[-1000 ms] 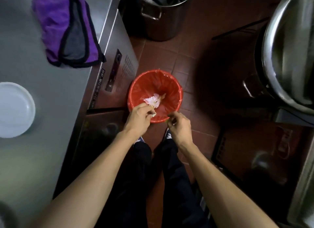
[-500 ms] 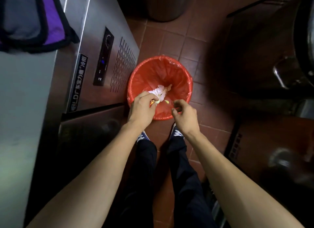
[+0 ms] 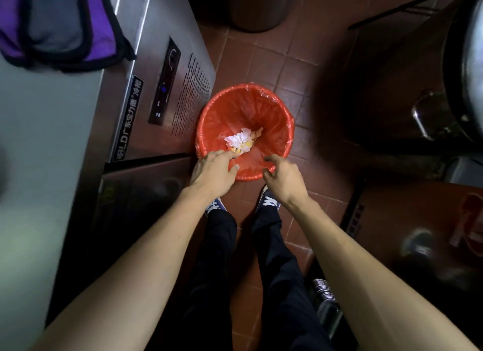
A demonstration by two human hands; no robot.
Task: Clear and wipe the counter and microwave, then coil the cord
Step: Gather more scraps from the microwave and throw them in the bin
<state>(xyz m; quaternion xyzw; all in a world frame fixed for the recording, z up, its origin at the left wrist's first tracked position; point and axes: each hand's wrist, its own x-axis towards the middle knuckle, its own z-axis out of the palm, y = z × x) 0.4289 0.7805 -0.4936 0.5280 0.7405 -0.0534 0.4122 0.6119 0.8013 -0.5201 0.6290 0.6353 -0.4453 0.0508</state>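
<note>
A red waste bin (image 3: 277, 115) with a red plastic liner stands on the tiled floor in front of my feet. At its bottom lie crumpled white tissue and yellow scraps (image 3: 241, 140). My left hand (image 3: 213, 171) hovers over the bin's near left rim with its fingers spread and nothing in them. My right hand (image 3: 283, 175) is over the near right rim, fingers apart and curled, also holding nothing. A purple and grey cloth (image 3: 60, 23) lies on the steel counter (image 3: 39, 141) at the upper left.
The steel counter's cabinet front with a control panel (image 3: 166, 81) flanks the bin on the left. A metal pot (image 3: 257, 5) stands on the floor beyond the bin. A large steel vessel (image 3: 467, 63) fills the right edge, with a dark unit (image 3: 418, 233) below it.
My left hand has let go of the scraps and tissue, which now lie in the bin. Both hands have opened. The view has tilted down, so the white plate is out of sight.
</note>
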